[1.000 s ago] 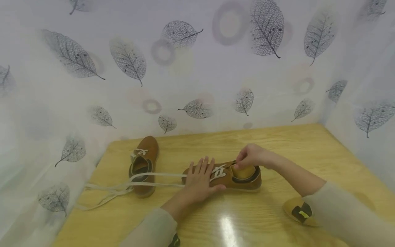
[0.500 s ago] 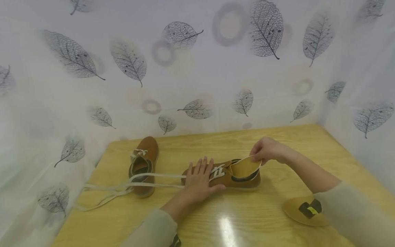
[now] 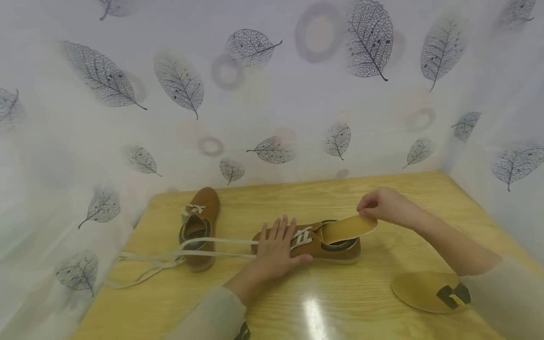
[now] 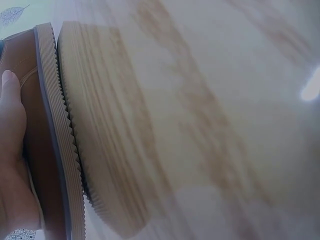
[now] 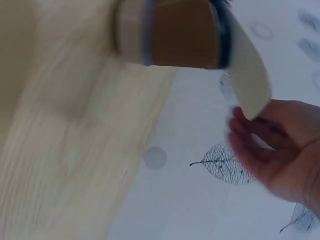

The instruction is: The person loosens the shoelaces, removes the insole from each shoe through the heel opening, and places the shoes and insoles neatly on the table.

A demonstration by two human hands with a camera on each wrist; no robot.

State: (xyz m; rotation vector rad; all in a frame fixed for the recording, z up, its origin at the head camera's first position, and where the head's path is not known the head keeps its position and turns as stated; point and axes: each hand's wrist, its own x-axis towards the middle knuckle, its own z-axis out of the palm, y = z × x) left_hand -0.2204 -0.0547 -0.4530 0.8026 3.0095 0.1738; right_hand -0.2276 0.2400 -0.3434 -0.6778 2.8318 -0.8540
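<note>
A brown lace-up shoe (image 3: 340, 253) lies on the table with its toe to the left. My left hand (image 3: 275, 250) rests flat over its toe, fingers spread; the left wrist view shows the thumb along the side of the shoe (image 4: 37, 115) above its ribbed sole. My right hand (image 3: 379, 206) pinches the heel end of a tan insole (image 3: 348, 228), which slants up out of the shoe opening. Its front part is hidden inside the shoe. In the right wrist view the pale insole (image 5: 248, 75) sticks out past the heel, its tip at the fingers of the right hand (image 5: 280, 150).
A second brown shoe (image 3: 211, 203) stands at the left, toe away from me. Long white laces (image 3: 218, 240) stretch from the gripped shoe across it. Another tan insole (image 3: 414, 290) with a dark patch lies at the right, partly behind my sleeve. A leaf-patterned curtain (image 3: 272, 104) surrounds the table (image 3: 297, 198).
My right hand has moved to the right, drawing the insole's heel end up and out past the shoe's heel. The left hand has stayed on the shoe.
</note>
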